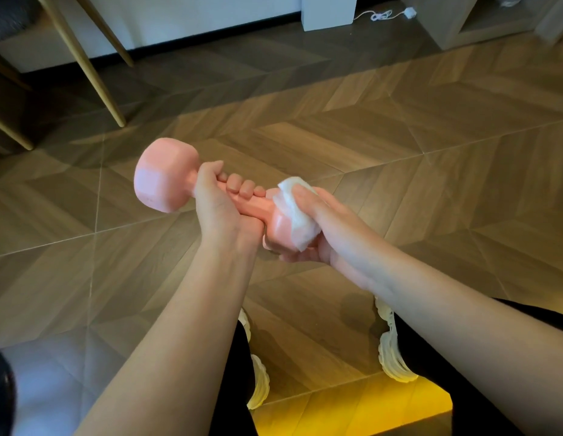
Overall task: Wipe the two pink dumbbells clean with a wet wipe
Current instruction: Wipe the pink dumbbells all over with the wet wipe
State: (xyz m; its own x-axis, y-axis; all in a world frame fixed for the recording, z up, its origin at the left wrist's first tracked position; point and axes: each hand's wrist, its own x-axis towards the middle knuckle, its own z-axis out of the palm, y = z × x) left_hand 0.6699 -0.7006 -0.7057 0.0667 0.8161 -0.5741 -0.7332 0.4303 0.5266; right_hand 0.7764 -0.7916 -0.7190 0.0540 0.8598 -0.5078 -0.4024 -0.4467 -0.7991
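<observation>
The person sits with one pink dumbbell (157, 184) held up in the air over the wooden floor (399, 136), well above their pale shoes (393, 350). The left hand (217, 202) has its grip wrapped tight round the handle, fingers curled over the top and thumb side toward the far head, so the weight lies roughly level and tilted a little away to the left. The right hand (318, 221) has its grip closed over the near head with a white wet wipe (297, 215) bunched between palm and dumbbell, and the cloth covers most of that end. From where things stand, I judge the job to be in the middle of the first dumbbell: the near head is being rubbed. The far head shows bare and matte, with nothing to say whether it has been wiped or not. The handle is hidden under the left hand and would need a change of hold to reach. The second dumbbell is nowhere in sight, so its state cannot be told; I take it as left to do. Some wooden chair legs (94, 67) stand off to the far left.
</observation>
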